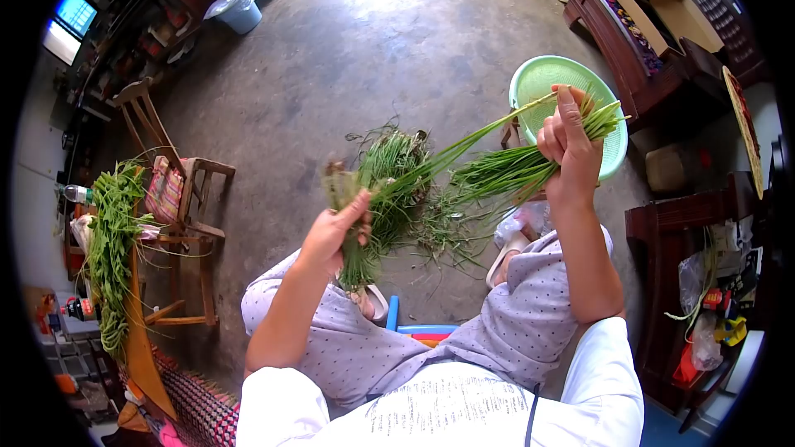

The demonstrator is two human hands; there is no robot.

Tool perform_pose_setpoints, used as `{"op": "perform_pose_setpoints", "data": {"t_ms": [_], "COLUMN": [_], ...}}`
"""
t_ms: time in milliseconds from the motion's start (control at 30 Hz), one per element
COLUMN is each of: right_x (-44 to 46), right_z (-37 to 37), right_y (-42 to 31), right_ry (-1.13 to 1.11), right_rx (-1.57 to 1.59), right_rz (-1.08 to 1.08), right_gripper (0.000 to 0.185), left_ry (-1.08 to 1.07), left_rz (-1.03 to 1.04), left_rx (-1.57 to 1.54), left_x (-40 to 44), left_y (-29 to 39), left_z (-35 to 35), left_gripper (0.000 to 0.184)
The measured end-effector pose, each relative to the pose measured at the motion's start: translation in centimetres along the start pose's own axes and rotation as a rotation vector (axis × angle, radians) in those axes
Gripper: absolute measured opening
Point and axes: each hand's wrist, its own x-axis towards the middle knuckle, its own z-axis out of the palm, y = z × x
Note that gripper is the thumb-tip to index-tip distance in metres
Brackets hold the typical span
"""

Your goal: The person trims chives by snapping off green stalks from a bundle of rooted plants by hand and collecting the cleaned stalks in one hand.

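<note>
My left hand (pixel 335 236) is closed round a bunch of thin green stalks, blurred at its pale brownish root end. A bundle of long green stalks (pixel 505 171) is held in my right hand (pixel 570 136), its pale cut ends pointing right. A few longer stalks (pixel 464 145) stretch between the two hands, their right ends at my right thumb and fingertips. Below and between the hands, a loose pile of green stalks (pixel 396 157) lies on the floor, with scattered trimmings (pixel 447 223) beside it. Just behind my right hand is a light green basket (pixel 534 76).
A wooden chair (pixel 199 190) stands at the left, near leafy greens (pixel 116 240) heaped on a wooden surface. A blue bucket (pixel 240 15) with a plastic bag is at the upper left. Dark wooden furniture (pixel 613 41) and a cluttered shelf (pixel 675 240) line the right side.
</note>
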Motion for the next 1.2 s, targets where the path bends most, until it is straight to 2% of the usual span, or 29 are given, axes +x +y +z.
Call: {"op": "perform_pose_setpoints", "data": {"t_ms": [167, 333, 467, 533, 567, 633, 700, 767, 800, 867, 967, 1000, 1100, 1200], "right_x": [-0.1, 0.1, 0.0, -0.8, -1.2, -2.1, -3.2, -4.0, -4.4, -5.0, -5.4, -5.3, -5.3, -4.8], "right_z": [-0.5, -0.5, -0.2, 0.4, 0.7, 1.0, 1.7, 2.4, 2.7, 3.1, 3.3, 3.1, 2.8, 2.6], "right_y": [0.0, -0.6, -0.8, -0.2, 0.3, 1.5, 2.0, 2.4, 2.7, 3.0, 3.9, 3.7, 4.2, 3.6], "right_ry": [0.029, 0.062, 0.049, -0.025, -0.025, -0.180, -0.205, -0.233, -0.258, -0.282, -0.291, -0.304, -0.308, -0.368], "right_rx": [-0.009, 0.050, 0.033, -0.178, -0.177, -0.204, -0.212, -0.221, -0.243, -0.253, -0.314, -0.320, -0.338, -0.382], "right_rz": [0.006, -0.070, -0.028, 0.126, 0.129, 0.267, 0.320, 0.372, 0.392, 0.424, 0.360, 0.368, 0.306, 0.357], "right_gripper": [0.012, 0.007, 0.009, 0.011, 0.011, 0.013, 0.013, 0.014, 0.013, 0.011, 0.010, 0.015, 0.016, 0.016], "left_ry": [0.368, 0.435, 0.501, 0.157, 0.160, 0.002, 0.044, -0.118, -0.115, -0.255, -0.206, -0.194, -0.189, -0.141], "left_rz": [0.162, 0.341, 0.487, 0.501, 0.500, 0.407, 0.440, 0.436, 0.435, 0.306, 0.377, 0.338, 0.320, 0.299], "left_rx": [-0.186, -0.377, -0.460, -0.366, -0.365, -0.255, -0.117, 0.022, 0.019, 0.100, 0.077, -0.008, 0.076, 0.024], "left_x": [1.5, 2.1, 1.4, 0.6, 0.3, -0.3, -1.3, -1.6, -1.9, -2.6, -2.6, -2.8, -2.7, -2.9], "left_y": [-0.1, 1.5, 3.7, 3.9, 3.6, 2.5, 1.7, 1.0, 1.0, 1.4, 0.8, 0.6, 1.0, 1.3], "left_z": [-3.1, -5.7, -5.1, -3.8, -3.0, -0.8, 2.1, 3.4, 4.1, 5.7, 7.3, 7.6, 7.0, 7.2], "left_gripper": [0.031, 0.021, 0.019, 0.018, 0.018, 0.018, 0.017, 0.017, 0.017, 0.012, 0.018, 0.018, 0.019, 0.018]}}
